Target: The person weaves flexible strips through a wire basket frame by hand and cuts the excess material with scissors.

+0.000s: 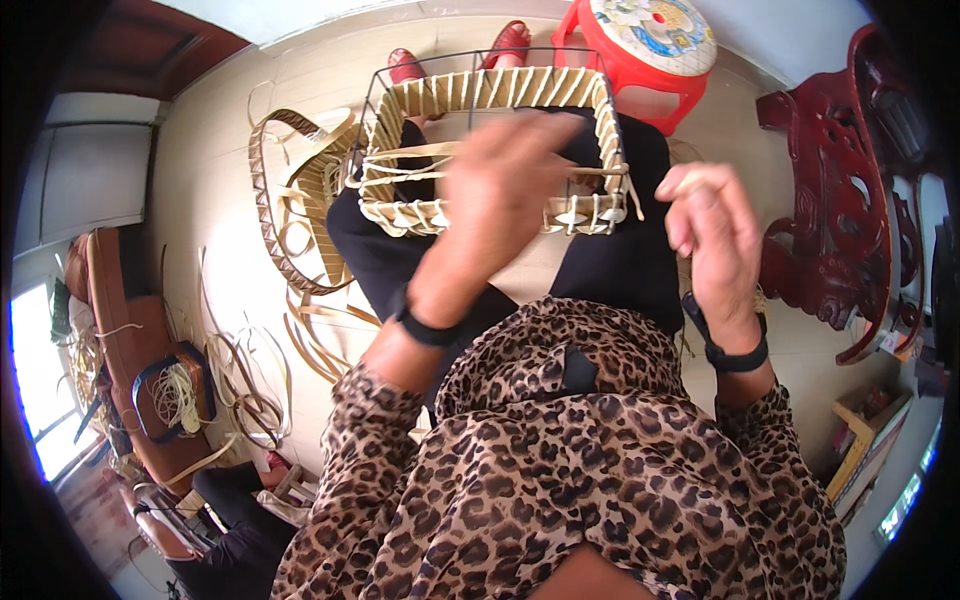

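What you can't see well

The left hand (505, 185) is all blurry, so its fingers can't be told apart, and it covers the middle of the woven basket (490, 150). The right hand (712, 235) is curled up, and what it pinches is too small to tell. The red stool (645, 55) is cut off by the top edge. Only a bit of the red shoes (510, 42) peeks out behind the basket. The dark carved chair (850, 200) fades into the black rim.

Pale floor (215, 190), red plastic stool (645, 60), carved dark wooden chair (840, 200), bright window (35, 370).
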A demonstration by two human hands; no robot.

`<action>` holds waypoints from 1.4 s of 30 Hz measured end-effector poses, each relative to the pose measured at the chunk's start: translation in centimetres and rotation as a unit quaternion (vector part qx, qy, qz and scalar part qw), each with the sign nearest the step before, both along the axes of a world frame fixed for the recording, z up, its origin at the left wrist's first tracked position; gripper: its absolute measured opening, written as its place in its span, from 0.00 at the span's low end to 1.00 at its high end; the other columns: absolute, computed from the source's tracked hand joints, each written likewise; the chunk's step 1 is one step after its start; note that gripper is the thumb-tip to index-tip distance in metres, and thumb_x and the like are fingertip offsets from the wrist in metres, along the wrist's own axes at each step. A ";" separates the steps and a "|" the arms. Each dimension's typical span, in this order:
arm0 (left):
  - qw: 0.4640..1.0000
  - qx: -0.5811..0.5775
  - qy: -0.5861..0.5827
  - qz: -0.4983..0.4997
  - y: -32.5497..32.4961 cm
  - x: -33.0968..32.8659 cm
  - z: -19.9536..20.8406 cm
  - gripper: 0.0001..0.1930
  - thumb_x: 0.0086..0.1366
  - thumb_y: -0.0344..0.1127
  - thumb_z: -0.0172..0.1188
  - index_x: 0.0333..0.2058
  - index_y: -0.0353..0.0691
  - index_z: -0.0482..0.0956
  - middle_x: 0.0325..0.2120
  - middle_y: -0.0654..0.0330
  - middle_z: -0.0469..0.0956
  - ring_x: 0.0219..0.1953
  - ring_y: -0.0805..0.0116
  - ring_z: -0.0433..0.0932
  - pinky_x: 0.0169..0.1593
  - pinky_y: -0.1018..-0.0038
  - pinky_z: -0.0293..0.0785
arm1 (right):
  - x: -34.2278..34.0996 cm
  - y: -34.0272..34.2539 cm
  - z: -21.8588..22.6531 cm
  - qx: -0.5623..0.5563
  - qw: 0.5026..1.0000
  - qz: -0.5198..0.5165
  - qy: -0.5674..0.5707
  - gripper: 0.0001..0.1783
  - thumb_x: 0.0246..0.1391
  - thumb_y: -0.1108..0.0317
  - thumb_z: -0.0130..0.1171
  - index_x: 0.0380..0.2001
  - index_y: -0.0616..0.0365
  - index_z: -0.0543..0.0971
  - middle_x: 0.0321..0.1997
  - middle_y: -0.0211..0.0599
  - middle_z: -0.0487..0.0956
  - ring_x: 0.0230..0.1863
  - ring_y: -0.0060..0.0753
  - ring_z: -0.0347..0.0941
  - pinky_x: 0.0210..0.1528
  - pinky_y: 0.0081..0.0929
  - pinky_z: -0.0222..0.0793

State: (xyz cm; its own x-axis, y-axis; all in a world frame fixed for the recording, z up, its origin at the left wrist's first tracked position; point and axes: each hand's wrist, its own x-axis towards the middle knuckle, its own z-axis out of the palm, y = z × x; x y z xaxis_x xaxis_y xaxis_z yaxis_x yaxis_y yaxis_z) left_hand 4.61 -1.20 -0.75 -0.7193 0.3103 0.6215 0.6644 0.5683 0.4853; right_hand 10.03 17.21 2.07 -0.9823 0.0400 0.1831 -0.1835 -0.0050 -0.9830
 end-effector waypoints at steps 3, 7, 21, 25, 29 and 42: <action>0.981 0.041 0.067 0.175 -4.8 0.0 0.7 0.14 0.47 0.24 0.57 0.36 0.38 0.75 0.31 0.56 0.76 0.33 0.66 0.74 0.35 0.75 0.71 | -1.6 2.8 -0.9 0.028 0.992 -0.091 -0.083 0.11 0.54 0.65 0.43 0.24 0.59 0.70 0.20 0.24 0.67 0.17 0.09 0.55 0.17 0.10 0.49; 0.924 0.132 -0.063 0.353 -9.5 0.5 0.5 0.13 0.53 0.29 0.55 0.39 0.36 0.74 0.32 0.55 0.76 0.34 0.69 0.74 0.34 0.78 0.70 | -3.5 3.7 -3.6 0.004 0.986 -0.038 -0.160 0.11 0.53 0.63 0.46 0.26 0.59 0.72 0.23 0.25 0.70 0.18 0.09 0.58 0.16 0.08 0.51; 0.828 0.374 -0.333 0.254 -10.8 0.7 -3.2 0.08 0.57 0.30 0.49 0.32 0.34 0.75 0.22 0.65 0.74 0.23 0.82 0.70 0.25 0.86 0.66 | -3.8 1.8 -6.2 -0.067 0.954 0.126 -0.263 0.09 0.48 0.65 0.55 0.20 0.54 0.70 0.16 0.18 0.63 0.16 0.08 0.54 0.16 0.09 0.49; 0.817 0.415 -0.319 0.243 -9.9 0.8 -3.0 0.08 0.56 0.29 0.50 0.32 0.32 0.74 0.21 0.64 0.74 0.23 0.80 0.70 0.25 0.85 0.66 | -3.0 2.6 -6.5 -0.099 0.952 0.105 -0.269 0.09 0.47 0.65 0.55 0.19 0.53 0.69 0.15 0.19 0.63 0.15 0.09 0.54 0.17 0.09 0.50; 0.816 0.440 -0.304 0.220 -9.1 0.5 -2.4 0.05 0.53 0.26 0.52 0.29 0.32 0.74 0.19 0.65 0.72 0.21 0.81 0.67 0.25 0.85 0.62 | -1.9 3.2 -6.8 -0.102 0.956 0.109 -0.254 0.11 0.48 0.66 0.54 0.17 0.53 0.66 0.14 0.20 0.62 0.15 0.11 0.54 0.18 0.09 0.50; 0.853 0.450 -0.239 0.116 -9.1 2.2 -0.2 0.05 0.52 0.24 0.53 0.29 0.29 0.73 0.22 0.63 0.73 0.25 0.79 0.68 0.33 0.84 0.64 | 2.5 3.4 -5.8 0.034 0.945 0.193 -0.261 0.15 0.49 0.59 0.52 0.25 0.63 0.74 0.17 0.26 0.68 0.19 0.14 0.62 0.23 0.12 0.58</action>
State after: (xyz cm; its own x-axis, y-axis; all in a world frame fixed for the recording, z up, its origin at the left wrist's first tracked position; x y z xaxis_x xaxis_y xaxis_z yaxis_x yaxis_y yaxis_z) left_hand 6.79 -10.31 -0.97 -0.9343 -0.3222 0.1523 0.1894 -0.0870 0.9780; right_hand 12.57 20.65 -3.70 -0.8785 -0.3348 -0.3408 0.3289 0.0936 -0.9397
